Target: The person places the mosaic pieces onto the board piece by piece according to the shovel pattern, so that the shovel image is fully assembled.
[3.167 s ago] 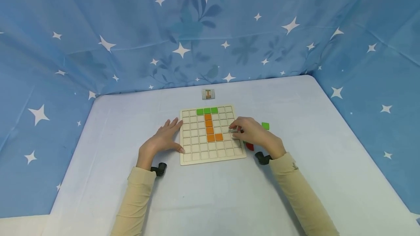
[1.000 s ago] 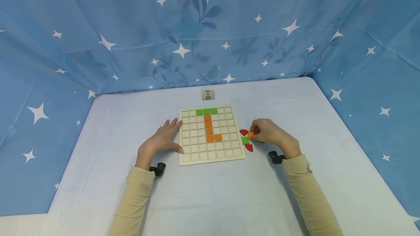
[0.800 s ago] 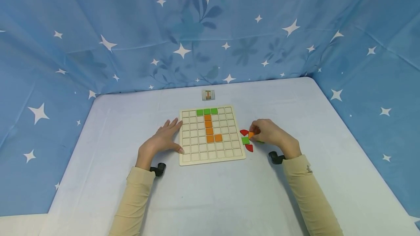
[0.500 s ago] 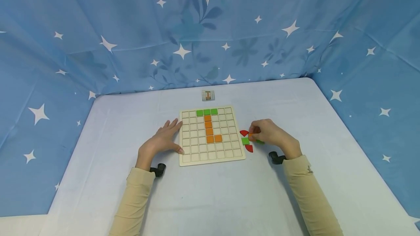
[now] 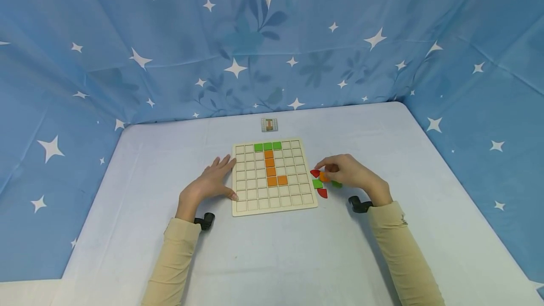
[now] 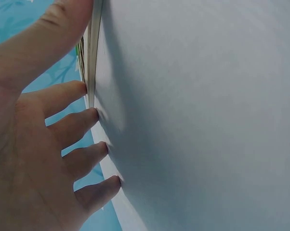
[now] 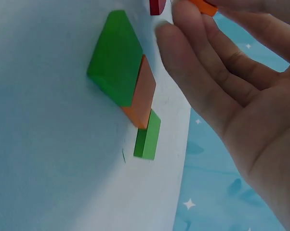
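A pale square grid board (image 5: pixel 250 204) lies on the table, with green square tiles (image 5: pixel 267 146) along its top row and orange square tiles (image 5: pixel 270 171) down the middle. My left hand (image 5: pixel 210 181) has its fingers spread, thumb and fingertips resting on the board's left edge. To the right of the board, my right hand (image 5: pixel 346 171) pinches an orange tile (image 7: pixel 205 6) with thumb and finger, partly hidden. Its index fingertip is by a red quarter-round piece (image 5: pixel 315 173). Beneath that hand, the right wrist view shows a green tile (image 7: pixel 115 60) against another orange tile (image 7: pixel 144 94).
Another red piece (image 5: pixel 322 193) and a green tile (image 5: pixel 317 183) lie close to the board's right edge. A small pattern card (image 5: pixel 269 125) sits beyond the board. The white table (image 5: pixel 272 259) ends at a blue starry curtain (image 5: pixel 170 60).
My right hand has moved from over the board to the loose pieces at its right. It has taken an orange tile, and its index finger now reaches toward the red piece. My left hand stays put.
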Available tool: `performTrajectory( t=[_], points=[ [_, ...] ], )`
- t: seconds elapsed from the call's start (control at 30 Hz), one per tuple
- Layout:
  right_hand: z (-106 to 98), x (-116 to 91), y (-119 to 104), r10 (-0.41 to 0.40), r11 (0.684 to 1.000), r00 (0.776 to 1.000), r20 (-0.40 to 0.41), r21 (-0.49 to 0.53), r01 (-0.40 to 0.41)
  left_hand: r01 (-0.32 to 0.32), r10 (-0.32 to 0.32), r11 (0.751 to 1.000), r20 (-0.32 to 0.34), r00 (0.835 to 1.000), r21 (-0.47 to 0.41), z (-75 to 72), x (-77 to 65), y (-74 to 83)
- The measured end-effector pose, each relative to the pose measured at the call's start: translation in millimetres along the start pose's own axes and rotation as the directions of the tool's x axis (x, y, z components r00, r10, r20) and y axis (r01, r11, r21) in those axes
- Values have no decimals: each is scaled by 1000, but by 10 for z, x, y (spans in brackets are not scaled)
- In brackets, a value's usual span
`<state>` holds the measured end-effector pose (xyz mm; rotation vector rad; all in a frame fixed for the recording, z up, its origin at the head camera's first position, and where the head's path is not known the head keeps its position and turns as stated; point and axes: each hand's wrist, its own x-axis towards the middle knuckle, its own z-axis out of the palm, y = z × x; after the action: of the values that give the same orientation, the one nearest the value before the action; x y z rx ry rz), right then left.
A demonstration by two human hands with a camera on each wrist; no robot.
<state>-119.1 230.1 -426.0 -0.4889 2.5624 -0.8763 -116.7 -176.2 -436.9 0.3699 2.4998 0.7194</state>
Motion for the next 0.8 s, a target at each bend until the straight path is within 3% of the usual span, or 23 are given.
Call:
performTrajectory(
  t=[0.17,0.5,0.8],
  points=[
    [25,6,-24,-2,1000,1000,9,29,1,2,-2,1000,-3,1000,-3,-3,-5,7],
    [83,49,-116,-76,996,995,-59,45,79,5,-5,1000,-1,1000,-6,-4,-3,-8],
    [197,97,-161,-81,989,994,-72,115,89,0,0,1000,1,1000,0,4,8,-10]
  ],
)
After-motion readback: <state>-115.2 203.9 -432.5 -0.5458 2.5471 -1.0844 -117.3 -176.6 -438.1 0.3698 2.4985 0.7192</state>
